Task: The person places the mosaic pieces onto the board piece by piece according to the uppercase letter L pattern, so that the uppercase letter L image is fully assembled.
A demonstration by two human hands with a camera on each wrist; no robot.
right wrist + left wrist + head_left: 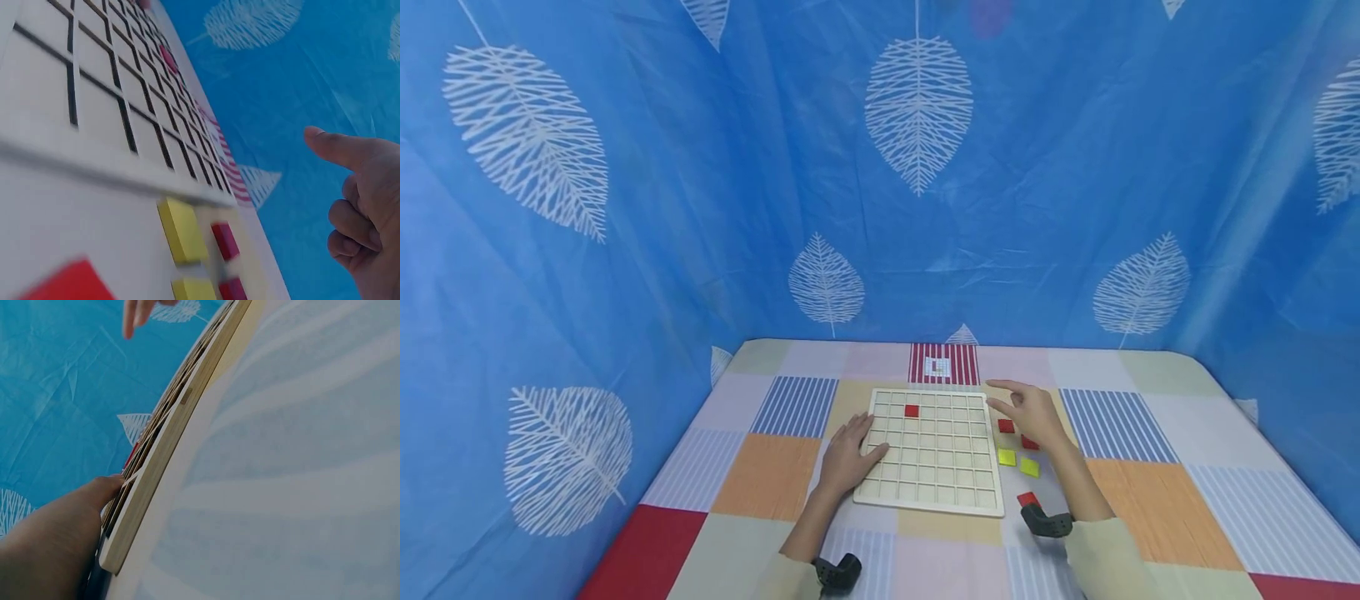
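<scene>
A cream grid board (pixel 927 509) lies on the table, with one red square tile (pixel 912 411) in a cell of its second row from the back. My left hand (pixel 847 455) rests along the board's left edge, its thumb over the rim. Above the table near the board's back right corner is my right hand (pixel 1033 414), thumb and index finger stretched apart with nothing between them; the other fingers curl in the right wrist view. Beneath and beside it lie two yellow tiles (pixel 1007 457) and loose red tiles (pixel 1006 426), one of them (pixel 1028 498) nearer the front by the wrist.
A small card (pixel 937 367) with a printed grid and coloured marks lies behind the board. The table wears a patchwork cloth (pixel 775 475). Blue curtains (pixel 1022 208) with white leaf prints close off the back and both sides.
</scene>
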